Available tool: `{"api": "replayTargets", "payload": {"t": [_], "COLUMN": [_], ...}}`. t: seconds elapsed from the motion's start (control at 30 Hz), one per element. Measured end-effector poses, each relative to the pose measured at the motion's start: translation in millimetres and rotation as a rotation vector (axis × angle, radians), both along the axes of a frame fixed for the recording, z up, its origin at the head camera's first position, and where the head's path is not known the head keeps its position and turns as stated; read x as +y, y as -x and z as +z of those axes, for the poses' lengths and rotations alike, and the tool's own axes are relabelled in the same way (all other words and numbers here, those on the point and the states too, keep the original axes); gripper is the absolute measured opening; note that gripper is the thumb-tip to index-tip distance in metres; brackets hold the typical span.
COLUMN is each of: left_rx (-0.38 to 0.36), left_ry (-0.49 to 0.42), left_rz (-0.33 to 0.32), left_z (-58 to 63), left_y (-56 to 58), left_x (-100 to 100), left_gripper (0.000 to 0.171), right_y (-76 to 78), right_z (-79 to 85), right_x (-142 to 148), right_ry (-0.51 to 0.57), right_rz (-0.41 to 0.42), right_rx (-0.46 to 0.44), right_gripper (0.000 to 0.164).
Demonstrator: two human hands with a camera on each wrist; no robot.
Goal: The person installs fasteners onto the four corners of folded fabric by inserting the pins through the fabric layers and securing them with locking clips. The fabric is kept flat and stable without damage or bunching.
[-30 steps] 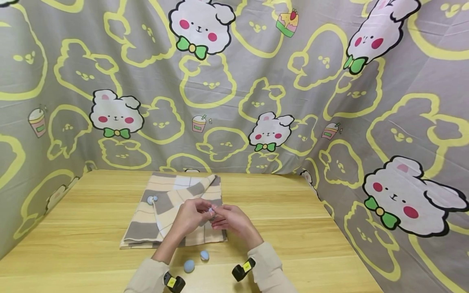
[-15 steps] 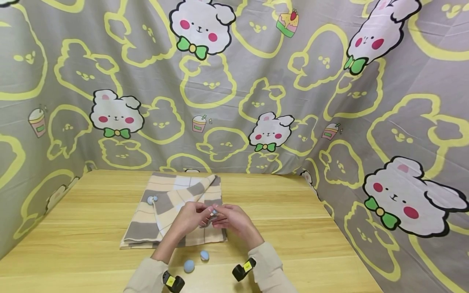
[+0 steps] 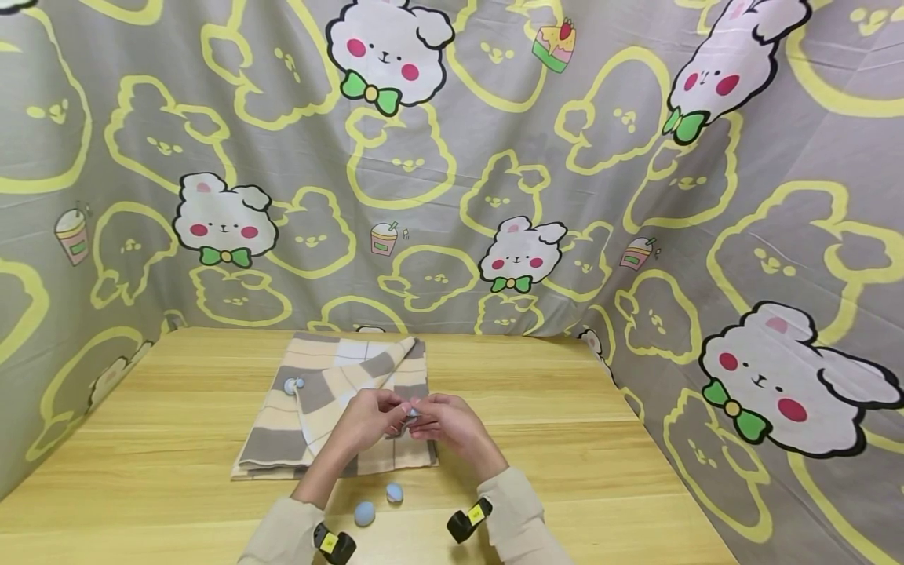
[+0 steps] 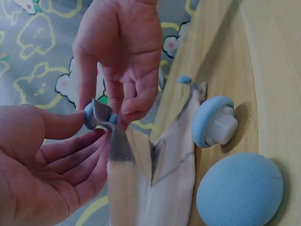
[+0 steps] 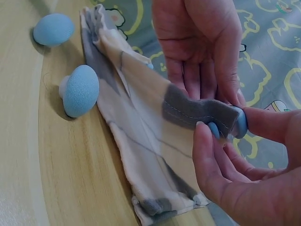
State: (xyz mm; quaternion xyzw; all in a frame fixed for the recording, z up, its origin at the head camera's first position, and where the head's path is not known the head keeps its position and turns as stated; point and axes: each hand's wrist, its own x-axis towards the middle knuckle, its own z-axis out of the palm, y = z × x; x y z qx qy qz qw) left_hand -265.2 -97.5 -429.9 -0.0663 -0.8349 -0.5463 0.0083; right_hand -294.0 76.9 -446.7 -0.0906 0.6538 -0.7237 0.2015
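Observation:
A plaid blanket (image 3: 318,416) in beige, grey and white lies folded on the table. My left hand (image 3: 367,420) and right hand (image 3: 452,424) meet over its right side, raising a grey corner (image 5: 202,113). A blue fabric-covered clip (image 5: 241,123) sits at that corner, with blue parts on both faces of the cloth. My right thumb and fingers pinch it from either side. The left fingers (image 4: 70,160) hold the same corner, the thumb against the clip's blue cap (image 4: 89,117). Another blue clip (image 3: 293,385) is on the blanket's left side.
Close in front of the blanket, between my forearms, lie two more blue clips: one on its side (image 4: 214,122) showing a white stem, the other a rounded blue cap (image 4: 240,190). Printed grey curtains (image 3: 424,173) enclose the wooden table (image 3: 537,447) at the back and sides.
The hands stay at the blanket's corner with only small finger shifts. My thumbs have come closer together over the clip, covering more of it. Blanket and loose clips have not moved.

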Motion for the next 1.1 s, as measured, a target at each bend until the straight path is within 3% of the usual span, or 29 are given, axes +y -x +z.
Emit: {"api": "replayTargets", "payload": {"t": [0.17, 0.3, 0.43, 0.53, 0.63, 0.73, 1.1], "left_rx": [0.012, 0.04, 0.1, 0.165, 0.206, 0.227, 0.2], "left_ry": [0.038, 0.131, 0.244, 0.292, 0.297, 0.3, 0.277], "left_rz": [0.01, 0.001, -0.027, -0.013, 0.012, 0.033, 0.06], "left_z": [1.7, 3.5, 2.6, 0.0, -1.5, -1.7, 1.9], "left_y": [-0.5, -1.6, -4.4, -5.7, -5.7, -4.8, -2.3], "left_x": [-0.2, -0.3, 1.7, 3.2, 3.8, 3.8, -3.1], "left_gripper": [0.012, 0.013, 0.025, 0.021, 0.014, 0.02, 0.026], "right_y": [0.0, 0.7, 0.6, 0.4, 0.4, 0.1, -1.2], "right_z": [-0.4, -1.0, -2.1, -2.9, -3.0, -3.0, -1.6], "right_x": [0.3, 0.2, -0.6, -1.1, -1.4, -1.5, -1.4], "right_ry": [-0.001, -0.001, -0.02, -0.051, -0.081, -0.104, -0.119], "right_rz": [-0.011, -0.026, -0.027, -0.015, -0.001, 0.009, -0.026], "right_rx": [0.009, 0.012, 0.022, 0.018, 0.011, 0.01, 0.017], "right_gripper": [0.015, 0.018, 0.022, 0.025, 0.029, 0.034, 0.041]}}
